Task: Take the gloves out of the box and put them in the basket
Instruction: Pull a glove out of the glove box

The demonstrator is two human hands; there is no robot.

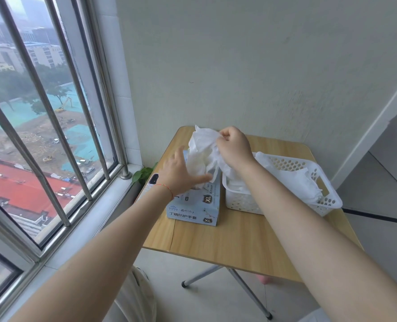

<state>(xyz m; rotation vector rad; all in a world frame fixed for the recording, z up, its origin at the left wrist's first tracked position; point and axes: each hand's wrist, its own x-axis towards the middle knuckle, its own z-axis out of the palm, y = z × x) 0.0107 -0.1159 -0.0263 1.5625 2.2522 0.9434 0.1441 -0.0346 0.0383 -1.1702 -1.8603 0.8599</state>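
Our right hand (233,148) pinches gloves (203,154) bunch, lifted above box (196,205); bunch hangs long-axis down into opening. Left hand (181,174) fingers spread, steadying box. Basket (318,182) just right of grip, so right hand nearer.

We see two bare forearms with no sleeves on them — both arms are uncovered up to the lower edge of the view. On the wrist of the left hand (178,174) we see a thin red string bracelet. The right hand (233,147) has no ring, no watch — only short nails.
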